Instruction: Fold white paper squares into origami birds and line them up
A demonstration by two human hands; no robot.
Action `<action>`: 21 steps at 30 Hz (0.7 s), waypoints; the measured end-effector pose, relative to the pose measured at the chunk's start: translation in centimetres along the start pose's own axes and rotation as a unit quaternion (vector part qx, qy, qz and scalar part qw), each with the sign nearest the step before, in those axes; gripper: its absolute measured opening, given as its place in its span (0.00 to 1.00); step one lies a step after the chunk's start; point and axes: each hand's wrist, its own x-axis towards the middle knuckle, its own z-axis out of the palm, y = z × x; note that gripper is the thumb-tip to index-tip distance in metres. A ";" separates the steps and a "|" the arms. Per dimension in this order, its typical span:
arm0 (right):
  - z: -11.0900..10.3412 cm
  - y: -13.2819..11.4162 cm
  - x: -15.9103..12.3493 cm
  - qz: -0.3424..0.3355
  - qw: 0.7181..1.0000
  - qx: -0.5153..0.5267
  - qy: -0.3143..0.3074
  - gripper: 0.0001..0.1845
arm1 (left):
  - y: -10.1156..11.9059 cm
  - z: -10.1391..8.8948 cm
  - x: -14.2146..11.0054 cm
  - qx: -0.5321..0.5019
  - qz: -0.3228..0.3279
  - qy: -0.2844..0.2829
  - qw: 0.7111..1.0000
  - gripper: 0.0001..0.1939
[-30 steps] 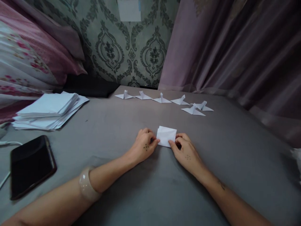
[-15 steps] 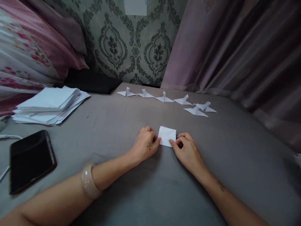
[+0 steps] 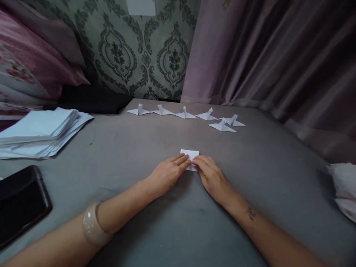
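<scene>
A small folded square of white paper (image 3: 190, 152) lies on the grey cloth in front of me, partly covered by my fingers. My left hand (image 3: 170, 172) rests on its left side, fingers stretched out and flat over the paper. From the right, my right hand (image 3: 211, 174) has its bent fingers on the paper's right side, with the fingertips of both hands nearly meeting at the middle. The right thumb is hidden beneath the hand. Farther back stand several folded white paper figures (image 3: 185, 113) with flat, pointed wings and an upright middle part.
A stack of white paper sheets (image 3: 36, 128) sits at the left, with a dark phone (image 3: 22, 204) nearer me. Behind the stack lies a black flat item (image 3: 94, 99). Pink curtains (image 3: 236, 48) border the right, where a crumpled white thing (image 3: 345, 185) lies at the edge.
Both hands have shifted from pinching the paper's lower side edges to lying over its middle. The view has turned slightly right, so everything appears farther left.
</scene>
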 end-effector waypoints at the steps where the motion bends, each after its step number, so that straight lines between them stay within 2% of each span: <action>1: 0.0 -0.1 -0.2 -0.019 1.000 -0.008 -0.017 0.17 | 0.0 0.0 0.0 0.003 0.001 -0.010 1.000 0.24; 4: -0.2 -0.3 -0.6 -0.019 0.998 -0.058 -0.034 0.19 | 0.3 -0.4 0.0 0.007 -0.015 -0.005 1.000 0.21; 7: -0.3 -0.4 -0.6 0.005 0.994 -0.108 -0.026 0.20 | 0.2 -0.8 0.1 -0.004 -0.018 0.012 1.000 0.25; 9: -0.4 -0.4 -0.3 0.012 0.993 -0.118 -0.025 0.21 | -0.1 -0.8 0.3 -0.007 -0.008 0.015 1.000 0.24; 14: -0.8 0.3 0.5 0.014 0.996 -0.085 -0.036 0.27 | -0.4 -0.3 0.7 0.026 0.030 0.045 0.998 0.15; 16: -0.9 0.7 0.7 0.024 0.998 -0.045 -0.031 0.30 | -0.3 -0.4 0.6 0.006 0.040 0.067 0.997 0.13; 17: -1.0 0.8 0.8 0.037 0.999 -0.020 -0.023 0.31 | -0.2 -0.5 0.6 -0.027 0.025 0.085 0.996 0.13; 19: -1.3 0.7 1.0 0.076 0.996 0.050 0.009 0.31 | 0.0 -1.0 0.5 -0.152 -0.056 0.140 0.977 0.14; 20: -1.5 0.6 1.1 0.097 0.989 0.104 0.028 0.30 | 0.0 -1.3 0.5 -0.240 -0.110 0.173 0.949 0.15; 21: -1.7 0.4 1.2 0.118 0.977 0.171 0.044 0.28 | 0.0 -1.5 0.6 -0.337 -0.160 0.201 0.906 0.16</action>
